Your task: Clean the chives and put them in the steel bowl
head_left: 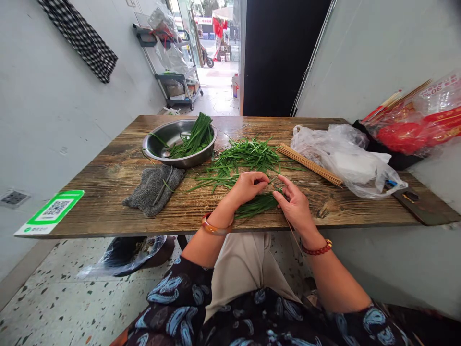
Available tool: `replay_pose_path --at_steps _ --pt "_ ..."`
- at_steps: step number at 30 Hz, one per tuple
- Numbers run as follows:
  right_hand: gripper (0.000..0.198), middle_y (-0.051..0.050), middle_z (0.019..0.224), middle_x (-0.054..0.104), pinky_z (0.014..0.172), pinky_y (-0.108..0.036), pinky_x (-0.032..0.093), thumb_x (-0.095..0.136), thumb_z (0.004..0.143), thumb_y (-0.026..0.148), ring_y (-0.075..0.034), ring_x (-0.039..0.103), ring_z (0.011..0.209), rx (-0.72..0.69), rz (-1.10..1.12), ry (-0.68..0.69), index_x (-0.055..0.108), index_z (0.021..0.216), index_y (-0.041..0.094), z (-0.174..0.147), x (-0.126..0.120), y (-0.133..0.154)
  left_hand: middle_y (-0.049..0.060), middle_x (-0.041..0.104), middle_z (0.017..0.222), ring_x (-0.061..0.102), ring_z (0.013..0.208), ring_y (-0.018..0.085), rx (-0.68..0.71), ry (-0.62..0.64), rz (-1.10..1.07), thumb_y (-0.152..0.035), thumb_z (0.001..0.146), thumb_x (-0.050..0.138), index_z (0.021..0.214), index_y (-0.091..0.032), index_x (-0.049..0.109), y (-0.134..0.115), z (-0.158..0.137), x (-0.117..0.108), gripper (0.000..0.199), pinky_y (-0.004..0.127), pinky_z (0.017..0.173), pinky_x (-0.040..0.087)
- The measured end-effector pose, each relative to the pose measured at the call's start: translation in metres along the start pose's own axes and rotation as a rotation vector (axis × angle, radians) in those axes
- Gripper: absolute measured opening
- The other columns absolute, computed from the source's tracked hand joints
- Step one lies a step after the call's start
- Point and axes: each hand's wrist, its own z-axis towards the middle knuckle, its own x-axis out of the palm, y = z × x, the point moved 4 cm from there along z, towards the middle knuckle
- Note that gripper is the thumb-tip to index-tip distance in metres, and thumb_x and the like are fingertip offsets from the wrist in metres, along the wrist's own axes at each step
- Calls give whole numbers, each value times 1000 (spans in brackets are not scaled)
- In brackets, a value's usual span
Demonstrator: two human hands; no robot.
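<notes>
Worker's hands at a wooden table, ordered near to far. Nearest, patterned sleeves lead to the forearms; below the table's near edge, at left, stands a lined bin. The right hand, with a red beaded bracelet at the wrist, has its fingers curled around a thin stick that slants down past the table edge; its thumb and forefinger tips stand apart. The left hand, to its left, has thumb and fingers drawn together beside a narrow green strip; whether they grip it cannot be told. Between and below the hands, a bundle of green leaves lies on the near part of the table.

At left near, a QR-code card lies at the table corner; farther in, a grey cloth. Beyond the hands spreads a loose heap of green leaves. To its right lie a sheaf of sticks and a clear plastic bag. To its left, a metal bowl contains more leaves. Farthest, at left, a wheeled cart stands beside the doorway.
</notes>
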Motion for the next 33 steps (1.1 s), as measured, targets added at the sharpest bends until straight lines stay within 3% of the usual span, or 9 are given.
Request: replay_pose_path --at_steps 8,11,13,18,20,22,28,33 --pt "57 4 64 43 56 -28 46 59 84 43 -14 43 58 8 13 1 53 136 20 1 0 -2 2 69 76 60 72 12 89 176 49 -13 76 58 74 -16 70 -20 -4 3 12 24 72 48" --pt "54 3 65 45 55 -27 46 59 84 44 -14 44 59 11 14 0 55 133 20 1 0 -4 3 70 78 61 75 13 121 177 99 -16 80 57 77 -17 71 -23 -4 2 14 25 75 48" --pt "50 2 68 49 55 -27 46 60 84 45 -14 47 60 16 35 1 59 126 19 1 1 -5 3 70 79 61 75 13 107 76 123 -17 81 56 78 -16 71 -19 -2 -3 15 24 74 47" --pt "38 2 70 51 53 -25 46 60 84 45 -12 47 60 14 50 -1 64 110 18 0 2 -6 3 67 74 58 69 13 -18 -355 201 -17 84 51 84 -14 69 0 2 -27 18 25 68 46" --pt "37 1 71 52 53 -25 46 60 84 45 -12 48 60 16 45 -6 65 109 18 0 1 -7 5 66 79 58 73 14 -7 -422 296 -15 84 51 85 -14 68 4 3 -31 17 27 71 46" --pt "36 0 75 57 55 -26 47 61 83 45 -13 50 62 19 46 -8 65 108 19 0 1 -7 6 66 84 58 79 16 19 -402 405 -13 84 50 85 -14 69 5 3 -30 18 29 76 46" --pt "39 -3 81 64 56 -27 48 60 83 47 -15 55 64 16 44 -4 65 110 19 0 2 -9 8 65 96 59 94 22 2 -192 718 -13 81 57 86 -18 70 8 3 -17 15 37 89 46" --pt "39 -3 79 64 56 -28 47 60 82 47 -16 55 66 -2 35 -10 66 109 19 0 2 -8 10 63 97 58 95 24 -47 -128 861 -14 79 59 87 -19 70 6 2 -13 15 38 86 46"
